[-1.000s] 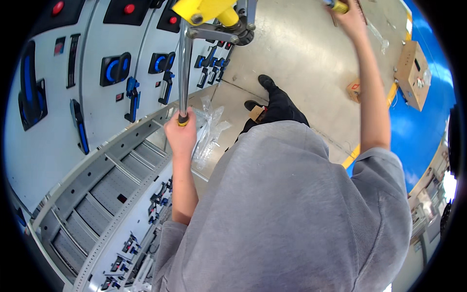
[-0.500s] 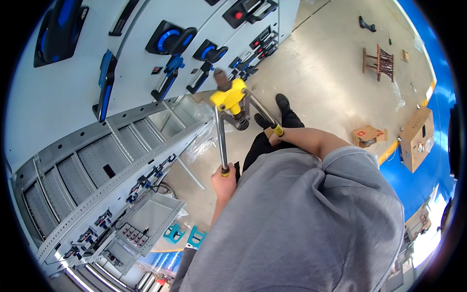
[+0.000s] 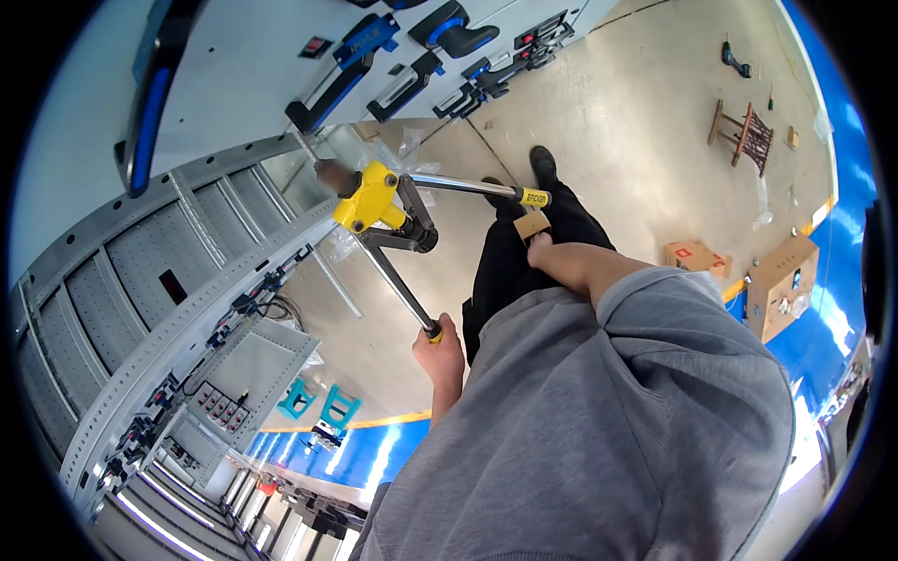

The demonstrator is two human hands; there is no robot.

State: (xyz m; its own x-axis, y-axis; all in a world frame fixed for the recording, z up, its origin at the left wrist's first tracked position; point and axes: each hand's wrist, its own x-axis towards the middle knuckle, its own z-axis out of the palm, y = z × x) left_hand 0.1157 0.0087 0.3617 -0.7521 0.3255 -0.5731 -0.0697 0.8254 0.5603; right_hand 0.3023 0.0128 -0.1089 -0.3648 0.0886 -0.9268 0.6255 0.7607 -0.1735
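Note:
My left hand [image 3: 440, 352] is closed round the end of one steel handle of a long-handled riveter. The riveter [image 3: 379, 198] has a yellow head, dark linkage and a blurred brown tip, and its handles are spread wide. Its other handle stretches right to a yellow-labelled end, with no hand on it. My right hand [image 3: 540, 247] is in front of my thighs, closed on a small cardboard box [image 3: 531, 225] just below that free handle end. Most of its fingers are hidden.
On the left stands a grey metal cabinet [image 3: 238, 89] with blue-black handles, above a perforated frame [image 3: 168, 346]. Teal stools [image 3: 339, 408] stand lower left. Cardboard boxes [image 3: 781, 280], a small wooden stool [image 3: 745, 137] and a power drill [image 3: 735, 61] are at right.
The riveter has swung left and tilted, its head now closer to the frame. Its free handle has moved away from my right hand, showing the small box. My view has shifted too.

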